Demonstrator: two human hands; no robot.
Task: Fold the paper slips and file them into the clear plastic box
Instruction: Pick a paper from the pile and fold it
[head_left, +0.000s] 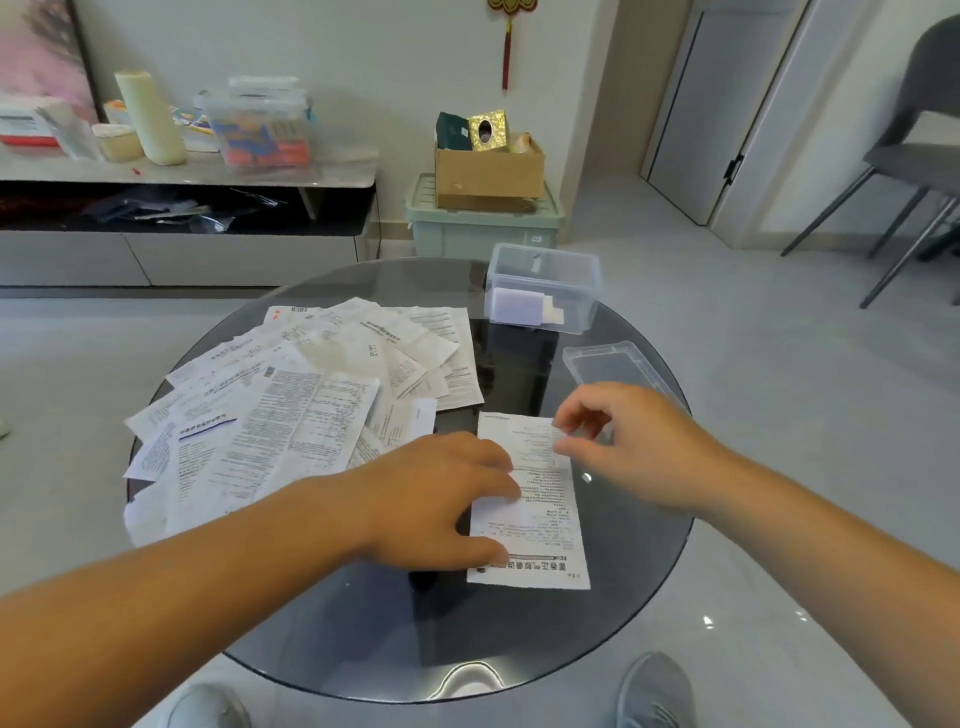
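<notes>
A printed white paper slip (545, 525) lies flat near the front of the round dark glass table (519, 639). My left hand (441, 499) rests on its left edge with the fingers spread flat. My right hand (623, 441) hovers over the slip's upper right corner, thumb and forefinger pinching that corner. A pile of several printed slips (291, 405) covers the table's left half. The clear plastic box (543, 288) stands open at the table's far side with a few folded slips inside.
The box's clear lid (618, 366) lies on the table right of centre, behind my right hand. Beyond the table stand a green crate with a cardboard box (488, 166), a low cabinet (182, 208) and a grey chair (914, 156). My shoes show below.
</notes>
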